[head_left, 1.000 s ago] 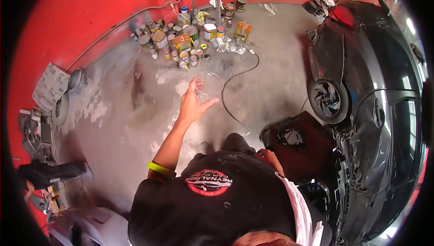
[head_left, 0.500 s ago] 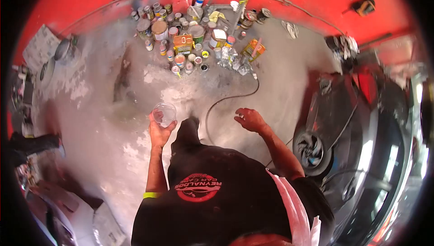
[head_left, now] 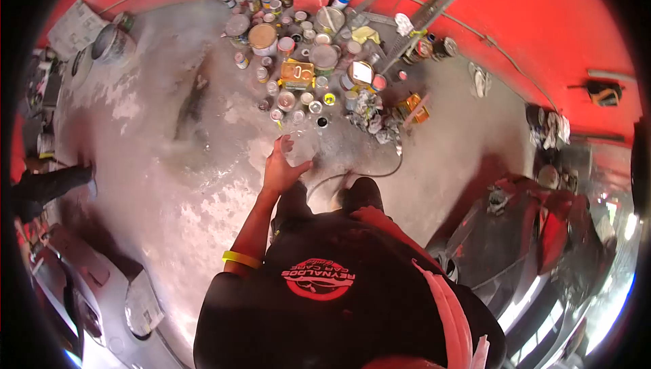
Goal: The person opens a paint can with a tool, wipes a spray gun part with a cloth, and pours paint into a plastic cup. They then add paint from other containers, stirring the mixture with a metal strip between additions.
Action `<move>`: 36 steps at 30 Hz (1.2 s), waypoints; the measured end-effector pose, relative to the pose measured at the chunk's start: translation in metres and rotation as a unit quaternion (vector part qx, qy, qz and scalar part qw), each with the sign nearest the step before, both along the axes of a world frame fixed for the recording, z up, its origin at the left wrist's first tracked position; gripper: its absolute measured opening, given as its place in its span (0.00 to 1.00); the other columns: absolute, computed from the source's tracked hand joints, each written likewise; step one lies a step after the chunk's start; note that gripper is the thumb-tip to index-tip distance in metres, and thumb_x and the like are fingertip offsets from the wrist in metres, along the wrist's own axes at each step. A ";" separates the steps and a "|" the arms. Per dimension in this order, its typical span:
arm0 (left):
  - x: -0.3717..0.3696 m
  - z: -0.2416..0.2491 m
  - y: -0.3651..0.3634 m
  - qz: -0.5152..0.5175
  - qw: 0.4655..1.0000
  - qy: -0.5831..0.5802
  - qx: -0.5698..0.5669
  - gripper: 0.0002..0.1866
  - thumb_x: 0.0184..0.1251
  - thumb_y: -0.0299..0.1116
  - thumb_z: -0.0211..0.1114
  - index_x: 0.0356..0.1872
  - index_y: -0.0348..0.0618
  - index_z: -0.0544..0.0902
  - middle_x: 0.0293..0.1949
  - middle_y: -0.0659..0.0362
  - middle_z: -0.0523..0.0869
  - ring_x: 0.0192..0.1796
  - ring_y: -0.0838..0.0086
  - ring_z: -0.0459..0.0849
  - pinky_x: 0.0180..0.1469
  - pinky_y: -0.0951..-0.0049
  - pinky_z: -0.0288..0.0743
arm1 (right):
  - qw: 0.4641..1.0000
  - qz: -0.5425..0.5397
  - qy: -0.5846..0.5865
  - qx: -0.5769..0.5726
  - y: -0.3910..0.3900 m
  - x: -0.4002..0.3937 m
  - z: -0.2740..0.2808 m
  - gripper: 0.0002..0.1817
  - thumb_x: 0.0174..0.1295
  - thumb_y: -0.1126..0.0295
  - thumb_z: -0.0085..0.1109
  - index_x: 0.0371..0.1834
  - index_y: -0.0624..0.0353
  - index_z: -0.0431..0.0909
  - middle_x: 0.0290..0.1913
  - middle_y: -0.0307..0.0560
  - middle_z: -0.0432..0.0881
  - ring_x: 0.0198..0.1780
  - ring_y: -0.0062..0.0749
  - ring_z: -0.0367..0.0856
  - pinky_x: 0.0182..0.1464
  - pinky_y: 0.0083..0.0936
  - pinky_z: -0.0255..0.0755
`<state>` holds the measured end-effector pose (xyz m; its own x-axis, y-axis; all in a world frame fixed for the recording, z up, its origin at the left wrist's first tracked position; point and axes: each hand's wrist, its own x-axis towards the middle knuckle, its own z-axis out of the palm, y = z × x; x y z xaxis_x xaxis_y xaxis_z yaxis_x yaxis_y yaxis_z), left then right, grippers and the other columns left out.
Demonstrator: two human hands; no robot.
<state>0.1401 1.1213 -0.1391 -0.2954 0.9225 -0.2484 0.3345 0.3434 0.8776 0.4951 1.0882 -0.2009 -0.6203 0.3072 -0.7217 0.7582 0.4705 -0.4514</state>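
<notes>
My left hand [head_left: 283, 169] reaches forward over the floor, fingers and thumb curved around a clear plastic cup [head_left: 302, 147]. The cup is see-through, so its outline is faint against the concrete. Just beyond it stand small paint cans, among them an open one with dark contents [head_left: 322, 122] and a can with a pale rim [head_left: 315, 107]. My right hand [head_left: 369, 215] is close to my body by my right thigh; its fingers are mostly hidden, and I cannot see anything held in it.
Many cans crowd the floor by the red wall, with an orange rectangular tin [head_left: 298, 74] among them. Crumpled plastic [head_left: 373, 117] lies to their right, near a dark hose [head_left: 352, 174]. Car parts [head_left: 502, 233] stand right; a bumper [head_left: 88, 281] lies left. Another person's leg [head_left: 57, 189] shows left.
I have come closer to the cans. My left hand has moved forward with the cup. My right hand has drawn in from the side to my thigh.
</notes>
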 end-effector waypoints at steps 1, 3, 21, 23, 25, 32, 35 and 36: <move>0.003 -0.004 0.002 0.014 1.000 0.006 -0.005 0.50 0.44 0.39 0.84 0.68 0.38 0.63 0.59 0.44 0.82 0.62 0.53 0.81 0.63 0.57 0.75 | 1.000 0.022 0.002 -0.007 0.022 0.000 -0.002 0.20 0.69 0.54 0.55 0.60 0.48 0.79 0.52 0.55 0.84 0.55 0.50 0.81 0.58 0.43 0.75; 0.011 -0.010 0.005 0.064 0.997 0.019 -0.031 0.50 0.44 0.39 0.84 0.68 0.38 0.63 0.59 0.44 0.82 0.62 0.53 0.81 0.63 0.57 0.75 | 0.995 0.083 0.019 -0.047 0.065 0.008 -0.021 0.21 0.69 0.51 0.53 0.58 0.50 0.81 0.51 0.55 0.84 0.55 0.50 0.81 0.58 0.43 0.74; 0.186 -0.127 0.079 0.078 0.969 0.086 -0.217 0.51 0.44 0.45 0.83 0.68 0.39 0.63 0.61 0.46 0.80 0.63 0.51 0.79 0.62 0.56 0.76 | 0.945 0.129 -0.026 -0.298 0.268 0.089 -0.141 0.29 0.65 0.38 0.55 0.43 0.55 0.85 0.42 0.53 0.87 0.47 0.48 0.86 0.49 0.41 0.76; 0.180 -0.135 0.082 0.070 0.966 0.127 -0.215 0.50 0.42 0.42 0.84 0.67 0.39 0.65 0.61 0.46 0.78 0.64 0.48 0.76 0.63 0.55 0.74 | 0.955 0.121 -0.026 -0.268 0.277 0.093 -0.146 0.29 0.64 0.39 0.56 0.41 0.56 0.85 0.42 0.53 0.87 0.46 0.48 0.86 0.48 0.41 0.77; 0.178 -0.136 0.088 0.073 0.966 0.161 -0.188 0.48 0.41 0.40 0.83 0.66 0.39 0.67 0.60 0.46 0.77 0.63 0.48 0.74 0.65 0.55 0.72 | 0.962 0.002 0.009 -0.274 0.282 0.092 -0.150 0.25 0.63 0.42 0.61 0.41 0.55 0.85 0.41 0.52 0.88 0.45 0.45 0.87 0.47 0.39 0.78; 0.171 -0.157 0.093 -0.053 0.976 0.135 -0.165 0.45 0.42 0.35 0.80 0.65 0.43 0.69 0.59 0.47 0.78 0.63 0.50 0.74 0.67 0.53 0.70 | 0.950 -0.204 0.069 -0.226 0.309 0.038 -0.120 0.45 0.53 0.45 0.74 0.70 0.59 0.70 0.60 0.60 0.80 0.51 0.49 0.86 0.54 0.37 0.78; 0.182 -0.193 0.098 -0.097 0.984 0.088 -0.120 0.43 0.44 0.35 0.79 0.65 0.43 0.69 0.59 0.48 0.79 0.64 0.50 0.74 0.66 0.53 0.70 | 0.947 -0.212 0.147 -0.192 0.303 0.010 -0.089 0.51 0.50 0.43 0.75 0.74 0.57 0.63 0.65 0.64 0.73 0.60 0.54 0.78 0.58 0.40 0.75; 0.185 -0.196 0.106 -0.100 0.986 0.070 -0.114 0.43 0.44 0.36 0.79 0.65 0.42 0.69 0.58 0.49 0.79 0.64 0.50 0.73 0.66 0.53 0.70 | 0.965 -0.128 0.206 -0.098 0.291 0.009 -0.099 0.54 0.48 0.44 0.76 0.76 0.54 0.60 0.68 0.64 0.69 0.63 0.56 0.75 0.60 0.41 0.75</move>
